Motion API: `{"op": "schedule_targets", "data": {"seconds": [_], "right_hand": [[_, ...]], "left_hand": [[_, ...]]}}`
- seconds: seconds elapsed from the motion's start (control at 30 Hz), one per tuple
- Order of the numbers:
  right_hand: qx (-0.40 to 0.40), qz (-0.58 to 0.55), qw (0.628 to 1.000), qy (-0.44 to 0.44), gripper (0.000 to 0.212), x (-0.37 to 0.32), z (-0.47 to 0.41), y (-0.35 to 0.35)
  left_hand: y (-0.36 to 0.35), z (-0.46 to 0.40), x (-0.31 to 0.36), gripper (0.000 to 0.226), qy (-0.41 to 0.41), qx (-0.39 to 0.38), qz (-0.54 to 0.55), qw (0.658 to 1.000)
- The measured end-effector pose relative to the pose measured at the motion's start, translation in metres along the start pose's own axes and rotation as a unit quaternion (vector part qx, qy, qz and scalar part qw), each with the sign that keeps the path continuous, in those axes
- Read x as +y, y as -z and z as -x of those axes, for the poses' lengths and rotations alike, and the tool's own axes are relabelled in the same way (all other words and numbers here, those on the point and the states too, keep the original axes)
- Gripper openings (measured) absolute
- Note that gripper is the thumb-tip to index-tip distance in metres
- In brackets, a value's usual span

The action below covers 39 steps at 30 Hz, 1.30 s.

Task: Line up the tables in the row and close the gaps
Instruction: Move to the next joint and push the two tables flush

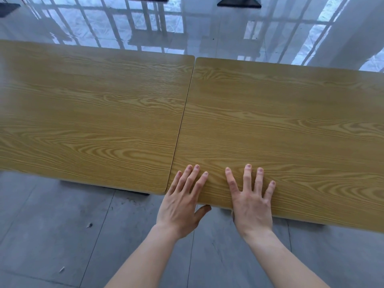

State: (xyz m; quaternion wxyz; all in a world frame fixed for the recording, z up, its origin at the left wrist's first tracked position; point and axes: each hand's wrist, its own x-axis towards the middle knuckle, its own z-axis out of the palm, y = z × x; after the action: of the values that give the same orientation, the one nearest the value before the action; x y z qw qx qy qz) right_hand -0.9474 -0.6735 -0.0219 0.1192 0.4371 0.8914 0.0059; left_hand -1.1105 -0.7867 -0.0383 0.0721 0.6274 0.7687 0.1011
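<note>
Two wood-grain tables stand side by side. The left table (93, 113) and the right table (280, 125) meet along a thin dark seam running from top centre down to the near edge. The right table's near edge sits closer to me than the left one's, so the fronts are offset. My left hand (182, 200) grips the right table's near left corner, fingers on top, thumb under the edge. My right hand (251, 200) holds the same near edge a little to the right, fingers spread on top, its thumb hidden below the edge.
Grey tiled floor (62, 235) lies in front of the tables, with a few small scraps on it. Beyond the tables the glossy floor (145, 28) reflects windows. Dark table bases (239, 2) show at the top edge.
</note>
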Motion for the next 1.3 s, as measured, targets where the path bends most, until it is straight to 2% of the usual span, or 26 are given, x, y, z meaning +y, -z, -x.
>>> {"op": "schedule_targets", "data": {"seconds": [0.27,0.5,0.67,0.8,0.9,1.0,1.13,1.3], "right_hand": [[0.004,0.028,1.0,-0.01,0.111,-0.009,-0.003,-0.004],[0.037,0.024,0.999,-0.014,0.107,-0.014,-0.002,-0.012],[-0.042,-0.011,0.998,-0.036,0.134,-0.021,-0.003,0.017],[-0.028,-0.063,0.997,0.038,0.108,-0.018,-0.013,0.055],[-0.025,-0.078,0.995,0.057,0.103,-0.008,-0.038,0.097],[-0.037,-0.101,0.994,0.025,0.096,0.014,-0.079,0.125],[-0.011,-0.161,0.987,-0.012,0.087,0.047,-0.157,0.152],[-0.014,-0.19,0.982,-0.005,0.084,0.086,-0.257,0.172]], "left_hand": [[-0.008,0.002,-0.006,0.083,-0.015,-0.005,-0.017,1.0],[-0.008,0.002,-0.006,0.082,-0.014,-0.009,-0.016,1.0],[0.002,0.001,-0.004,0.084,-0.007,-0.037,0.002,0.999],[0.024,-0.01,-0.013,0.079,0.005,-0.015,0.045,0.999],[0.05,-0.037,-0.025,0.075,0.02,-0.009,0.044,0.999],[0.067,-0.078,-0.038,0.075,0.025,-0.001,0.052,0.998],[0.087,-0.154,-0.047,0.071,0.044,-0.003,0.035,0.998],[0.109,-0.251,-0.059,0.072,0.064,-0.029,0.025,0.997]]}}
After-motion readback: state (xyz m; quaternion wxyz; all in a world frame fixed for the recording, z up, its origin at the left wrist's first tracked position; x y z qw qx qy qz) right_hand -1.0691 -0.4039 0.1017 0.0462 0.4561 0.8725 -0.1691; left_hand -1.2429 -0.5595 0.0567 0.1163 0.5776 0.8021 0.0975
